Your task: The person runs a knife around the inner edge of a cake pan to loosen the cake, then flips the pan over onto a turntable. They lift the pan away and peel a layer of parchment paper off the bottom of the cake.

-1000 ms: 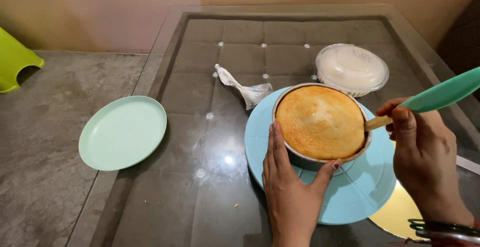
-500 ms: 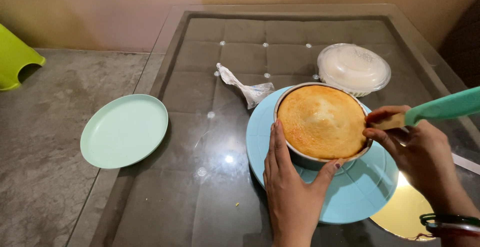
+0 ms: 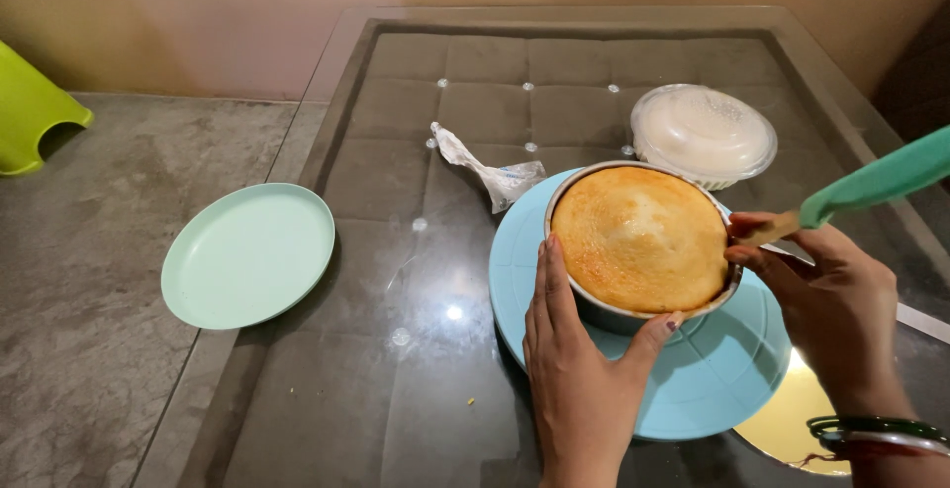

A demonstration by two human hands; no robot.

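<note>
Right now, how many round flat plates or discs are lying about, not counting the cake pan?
3. A pale green round plate on the table's left edge; a light blue round turntable under the cake pan; a gold round board, partly hidden beneath the turntable, bottom right.
</note>
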